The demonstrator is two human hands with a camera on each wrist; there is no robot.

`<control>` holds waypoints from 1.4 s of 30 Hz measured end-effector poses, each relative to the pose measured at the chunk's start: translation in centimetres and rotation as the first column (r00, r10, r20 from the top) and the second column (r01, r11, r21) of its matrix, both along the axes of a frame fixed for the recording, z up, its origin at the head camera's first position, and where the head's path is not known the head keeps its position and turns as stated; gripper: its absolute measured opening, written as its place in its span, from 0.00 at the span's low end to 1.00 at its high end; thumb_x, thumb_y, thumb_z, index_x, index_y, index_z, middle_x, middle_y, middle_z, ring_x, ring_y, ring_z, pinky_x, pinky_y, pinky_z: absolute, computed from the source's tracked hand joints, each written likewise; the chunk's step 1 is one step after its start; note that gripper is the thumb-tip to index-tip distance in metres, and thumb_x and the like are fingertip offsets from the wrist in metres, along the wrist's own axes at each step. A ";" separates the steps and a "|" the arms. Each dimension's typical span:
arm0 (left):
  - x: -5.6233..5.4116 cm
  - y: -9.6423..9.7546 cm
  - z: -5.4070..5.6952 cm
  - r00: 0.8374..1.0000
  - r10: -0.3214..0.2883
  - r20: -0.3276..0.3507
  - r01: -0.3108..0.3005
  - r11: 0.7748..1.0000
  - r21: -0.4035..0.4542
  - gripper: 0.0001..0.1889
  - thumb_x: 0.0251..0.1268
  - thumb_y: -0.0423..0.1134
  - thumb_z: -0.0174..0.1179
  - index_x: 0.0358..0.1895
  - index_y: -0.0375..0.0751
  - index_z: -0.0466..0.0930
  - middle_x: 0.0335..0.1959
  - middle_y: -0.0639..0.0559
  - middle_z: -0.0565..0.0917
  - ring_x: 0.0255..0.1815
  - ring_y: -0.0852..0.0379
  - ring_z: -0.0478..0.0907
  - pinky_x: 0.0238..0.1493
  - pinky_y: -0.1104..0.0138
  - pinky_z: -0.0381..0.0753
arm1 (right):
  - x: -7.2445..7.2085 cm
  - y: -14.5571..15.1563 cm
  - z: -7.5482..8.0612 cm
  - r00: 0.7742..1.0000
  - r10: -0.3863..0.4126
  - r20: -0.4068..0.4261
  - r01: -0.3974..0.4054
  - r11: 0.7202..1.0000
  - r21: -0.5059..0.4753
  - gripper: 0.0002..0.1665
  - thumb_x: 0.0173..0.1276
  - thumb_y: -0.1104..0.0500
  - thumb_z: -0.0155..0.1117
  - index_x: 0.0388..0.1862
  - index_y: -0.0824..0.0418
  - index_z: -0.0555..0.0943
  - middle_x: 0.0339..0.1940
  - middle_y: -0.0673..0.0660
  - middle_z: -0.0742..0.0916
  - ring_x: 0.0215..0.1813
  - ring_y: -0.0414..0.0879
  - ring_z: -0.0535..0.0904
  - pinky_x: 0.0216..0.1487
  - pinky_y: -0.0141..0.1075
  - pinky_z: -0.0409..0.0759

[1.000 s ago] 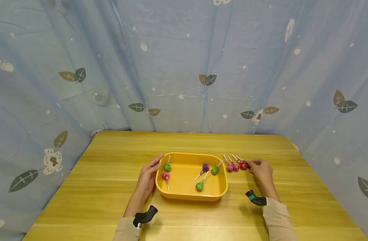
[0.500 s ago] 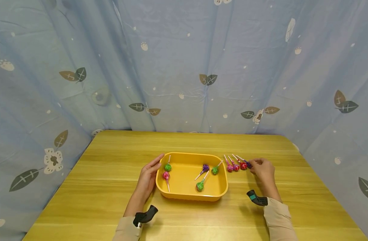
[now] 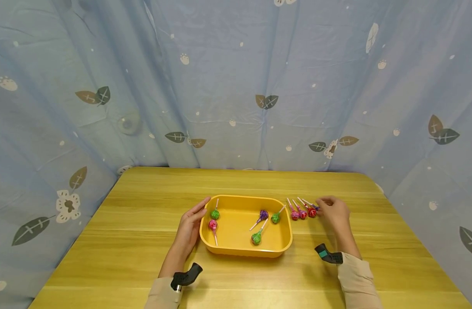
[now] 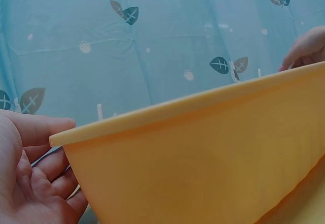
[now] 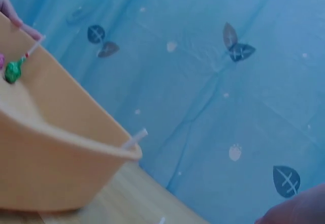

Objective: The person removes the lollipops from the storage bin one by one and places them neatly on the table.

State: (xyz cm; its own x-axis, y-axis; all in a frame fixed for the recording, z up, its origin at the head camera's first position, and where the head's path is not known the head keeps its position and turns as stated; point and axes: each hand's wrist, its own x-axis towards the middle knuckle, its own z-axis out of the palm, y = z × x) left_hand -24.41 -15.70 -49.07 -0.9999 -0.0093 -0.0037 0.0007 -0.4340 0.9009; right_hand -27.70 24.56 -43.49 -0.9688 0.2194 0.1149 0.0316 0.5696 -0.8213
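Note:
A yellow plastic tray (image 3: 243, 253) sits on the table with several wrapped lollipops inside. Among them are a pink one (image 3: 213, 225), a purple one (image 3: 263, 214) and a green one (image 3: 256, 238). My left hand (image 3: 190, 225) rests against the tray's left side; in the left wrist view its index finger (image 4: 48, 126) touches the rim. Right of the tray several lollipops lie in a row, a pink one (image 3: 295, 215) and a red one (image 3: 311, 212) among them. My right hand (image 3: 335, 214) is just over the row's right end, its fingertips beside a partly hidden purple lollipop (image 3: 316, 208).
The wooden table (image 3: 143, 193) reaches back to a blue patterned curtain (image 3: 228, 86). A green lollipop's stick (image 5: 134, 138) pokes above the tray's right rim. Each wrist wears a black camera mount, such as the right one (image 3: 328, 254).
My right hand has lifted slightly up and away from the purple lollipop, which lies at the end of the row. My left hand and the tray have stayed put.

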 end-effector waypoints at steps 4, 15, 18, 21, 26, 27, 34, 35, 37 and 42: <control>0.1 -0.1 0.0 1.000 -0.002 0.003 0.002 1.000 -0.008 0.23 0.72 0.32 0.49 0.69 0.35 0.68 0.70 0.49 0.67 0.72 0.58 0.58 0.72 0.65 0.53 | 0.4 -1.3 1.1 0.999 0.045 -0.007 -0.045 0.999 -0.015 0.23 0.72 0.55 0.58 0.55 0.74 0.77 0.45 0.71 0.82 0.40 0.61 0.84 0.38 0.44 0.84; 0.0 0.0 0.1 1.000 0.003 -0.009 -0.003 1.000 0.028 0.23 0.71 0.28 0.48 0.68 0.30 0.66 0.71 0.45 0.66 0.72 0.55 0.57 0.72 0.63 0.54 | 1.0 -6.6 2.9 0.977 0.208 -0.054 -0.212 0.974 -0.082 0.17 0.72 0.56 0.60 0.51 0.69 0.80 0.42 0.67 0.84 0.40 0.60 0.83 0.37 0.44 0.85; -0.1 0.0 0.0 1.000 0.012 -0.008 -0.011 1.000 0.019 0.23 0.71 0.29 0.49 0.68 0.32 0.68 0.70 0.46 0.67 0.72 0.56 0.58 0.72 0.64 0.54 | 0.9 -8.6 3.0 0.965 0.256 -0.057 -0.260 0.963 -0.075 0.16 0.71 0.56 0.62 0.49 0.67 0.81 0.39 0.64 0.84 0.37 0.57 0.83 0.35 0.46 0.84; -0.1 0.0 0.0 1.000 0.016 -0.004 -0.016 1.000 0.017 0.22 0.71 0.29 0.49 0.68 0.33 0.69 0.70 0.47 0.68 0.72 0.57 0.59 0.71 0.64 0.54 | 0.8 -10.7 3.0 0.949 0.308 -0.061 -0.311 0.950 -0.037 0.13 0.70 0.57 0.62 0.46 0.65 0.83 0.36 0.61 0.85 0.35 0.55 0.83 0.34 0.45 0.84; 0.1 0.0 0.1 1.000 0.010 -0.004 -0.009 1.000 0.012 0.23 0.71 0.30 0.49 0.68 0.33 0.69 0.70 0.47 0.68 0.71 0.57 0.59 0.71 0.65 0.55 | 0.5 -13.5 2.8 0.914 0.399 -0.077 -0.395 0.917 0.060 0.09 0.68 0.57 0.65 0.42 0.60 0.85 0.31 0.52 0.85 0.32 0.46 0.80 0.33 0.37 0.80; 0.1 0.0 0.2 1.000 0.009 -0.002 -0.009 1.000 0.013 0.23 0.72 0.30 0.50 0.68 0.34 0.69 0.70 0.48 0.68 0.71 0.57 0.60 0.71 0.65 0.55 | 0.5 -14.0 2.7 0.905 0.419 -0.080 -0.413 0.908 0.073 0.08 0.67 0.58 0.65 0.41 0.60 0.85 0.31 0.51 0.85 0.31 0.46 0.80 0.32 0.37 0.79; 0.0 -0.1 0.2 1.000 0.007 0.013 -0.007 1.000 0.011 0.23 0.71 0.30 0.50 0.68 0.34 0.69 0.70 0.48 0.68 0.71 0.57 0.60 0.71 0.64 0.56 | 0.3 -17.7 2.5 0.807 0.588 -0.051 -0.585 0.809 0.057 0.07 0.68 0.59 0.65 0.41 0.61 0.84 0.32 0.51 0.85 0.33 0.54 0.82 0.30 0.35 0.80; 0.0 -0.1 0.2 1.000 0.007 0.017 -0.007 1.000 0.014 0.22 0.71 0.30 0.50 0.68 0.34 0.69 0.70 0.49 0.68 0.71 0.57 0.60 0.71 0.64 0.56 | 0.2 -18.3 2.5 0.790 0.611 -0.037 -0.609 0.791 0.062 0.07 0.68 0.59 0.64 0.42 0.61 0.84 0.32 0.51 0.85 0.33 0.54 0.82 0.30 0.35 0.80; 0.0 -0.1 0.2 1.000 0.002 0.017 -0.002 1.000 0.011 0.23 0.71 0.31 0.50 0.68 0.34 0.69 0.70 0.48 0.67 0.71 0.56 0.59 0.71 0.63 0.55 | 0.0 -19.4 2.3 0.762 0.648 0.001 -0.646 0.759 0.085 0.08 0.69 0.58 0.64 0.42 0.61 0.83 0.32 0.51 0.85 0.33 0.52 0.82 0.30 0.34 0.80; 0.1 -0.1 0.2 1.000 -0.009 0.009 0.009 1.000 0.003 0.23 0.72 0.31 0.50 0.69 0.34 0.68 0.71 0.47 0.65 0.72 0.55 0.58 0.72 0.61 0.54 | -0.6 -21.5 1.5 0.716 0.695 0.064 -0.692 0.696 0.190 0.07 0.66 0.57 0.66 0.39 0.59 0.84 0.29 0.49 0.85 0.29 0.39 0.78 0.29 0.31 0.78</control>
State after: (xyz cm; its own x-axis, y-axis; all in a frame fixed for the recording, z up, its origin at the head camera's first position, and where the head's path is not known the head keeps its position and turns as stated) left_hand -24.34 -15.76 -48.90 -0.9999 0.0002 -0.0123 -0.0112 -0.4370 0.8994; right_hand -28.26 3.05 -41.94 -0.8360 -0.5410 0.0918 -0.4430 0.5668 -0.6946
